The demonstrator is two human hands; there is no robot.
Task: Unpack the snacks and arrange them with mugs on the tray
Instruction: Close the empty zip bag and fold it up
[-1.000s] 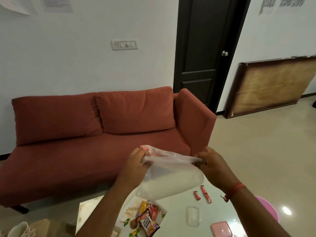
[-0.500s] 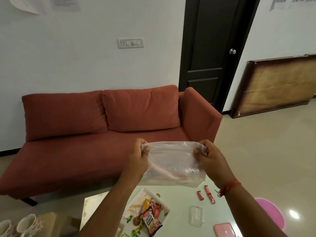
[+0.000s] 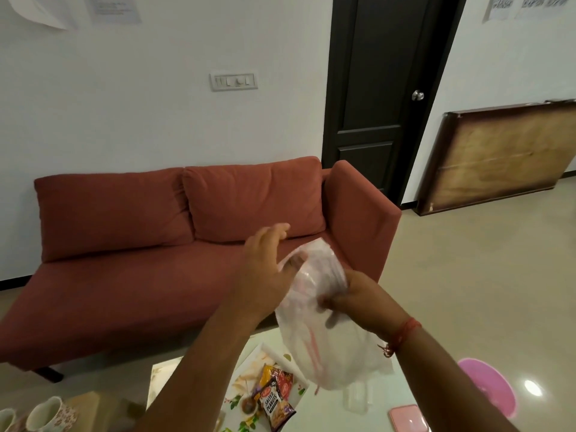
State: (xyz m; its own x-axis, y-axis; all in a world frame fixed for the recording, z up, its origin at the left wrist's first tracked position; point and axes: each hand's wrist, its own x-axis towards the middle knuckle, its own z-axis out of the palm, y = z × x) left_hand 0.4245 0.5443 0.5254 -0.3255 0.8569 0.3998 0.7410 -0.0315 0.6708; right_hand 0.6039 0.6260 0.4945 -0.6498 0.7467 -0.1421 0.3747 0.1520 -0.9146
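Note:
My right hand (image 3: 353, 296) grips a translucent white plastic bag (image 3: 327, 350) by its bunched upper part, and the bag hangs down over the table. My left hand (image 3: 268, 269) is at the bag's mouth with its fingers stretched out, and some fingertips show through the plastic. Below, snack packets (image 3: 276, 395), one labelled salted peanuts, lie on a floral tray (image 3: 246, 377). Two patterned mugs (image 3: 43, 413) stand at the bottom left, off the tray.
A red sofa (image 3: 156, 260) stands behind the glossy white table (image 3: 327, 416). On the table lie a clear plastic box (image 3: 357, 399) and a pink flat case (image 3: 408, 417). A pink round object (image 3: 489, 385) sits at the right on the floor side.
The bag was stretched flat between both hands. Now my right hand bunches it and it hangs down, while my left hand has let go of the edge and opened at the mouth.

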